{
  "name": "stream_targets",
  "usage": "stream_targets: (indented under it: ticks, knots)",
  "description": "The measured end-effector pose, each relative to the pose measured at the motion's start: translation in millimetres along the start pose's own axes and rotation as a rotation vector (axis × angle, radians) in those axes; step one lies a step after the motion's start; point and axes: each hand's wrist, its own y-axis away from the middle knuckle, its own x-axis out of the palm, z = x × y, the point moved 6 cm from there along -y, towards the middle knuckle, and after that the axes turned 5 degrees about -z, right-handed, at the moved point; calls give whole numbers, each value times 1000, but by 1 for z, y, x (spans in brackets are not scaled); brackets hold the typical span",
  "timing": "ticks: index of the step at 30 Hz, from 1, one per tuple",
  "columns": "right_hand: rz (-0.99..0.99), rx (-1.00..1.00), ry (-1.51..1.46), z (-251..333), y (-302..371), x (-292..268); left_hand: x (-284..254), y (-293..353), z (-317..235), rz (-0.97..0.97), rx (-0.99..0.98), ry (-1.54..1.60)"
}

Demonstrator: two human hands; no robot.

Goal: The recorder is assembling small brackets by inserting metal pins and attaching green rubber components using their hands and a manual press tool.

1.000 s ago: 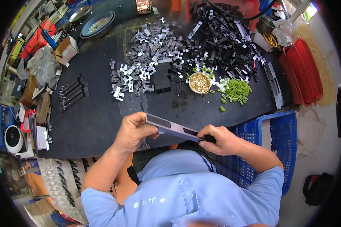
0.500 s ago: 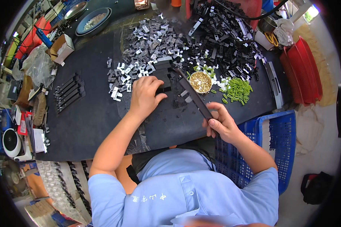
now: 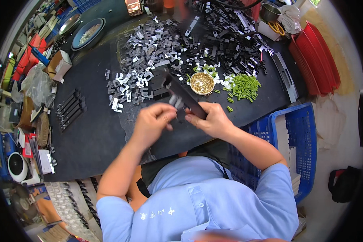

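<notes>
My right hand [image 3: 214, 120] grips the near end of a long black channel-shaped plastic piece [image 3: 186, 97], which slants up and away to the left over the table. A small light-grey clip [image 3: 175, 101] sits at its left side, blurred. My left hand [image 3: 154, 121] is beside that clip, thumb and fingertips pinched together; what they hold, if anything, I cannot make out. Beyond my hands lies a heap of silvery metal clips [image 3: 149, 52]. A round tub of small brass-coloured parts [image 3: 202, 83] stands just past my right hand, with a pile of green tube-shaped pieces [image 3: 247, 86] to its right.
Several black strips [image 3: 71, 109] lie side by side on the dark table at left. A heap of black parts [image 3: 230, 44] covers the far right, with a long grey-black piece [image 3: 284, 76] near the right edge. Red baskets [image 3: 316, 60] and a blue crate [image 3: 304, 149] stand at right.
My right hand has moved left and up with the black piece, turning it more upright. My left hand has come down and pinched its fingers beside the piece. The view has shifted slightly.
</notes>
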Motion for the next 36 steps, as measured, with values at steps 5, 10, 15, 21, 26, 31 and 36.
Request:
stream_targets:
  ticks: [5, 10, 15, 21, 26, 31, 36]
  knots:
    - [2, -272, 35, 13, 20, 3, 22, 51, -23, -73, 577, -555]
    - [72, -399, 67, 22, 33, 11, 26, 71, -24, -181, 703, -686]
    - [89, -583, -8, 31, 41, 13, 28, 64, -16, 47, 669, -306]
    - [80, -82, -117, -1, 33, 16, 36, 62, -11, 60, 432, -201]
    - [18, -112, -177, -2, 42, 13, 36, 61, -8, 13, 343, -169]
    - [43, -19, -266, -12, 41, 15, 40, 62, -13, 42, 418, -342]
    - [58, 160, -566, -14, 44, 19, 38, 60, -12, -23, 483, -329]
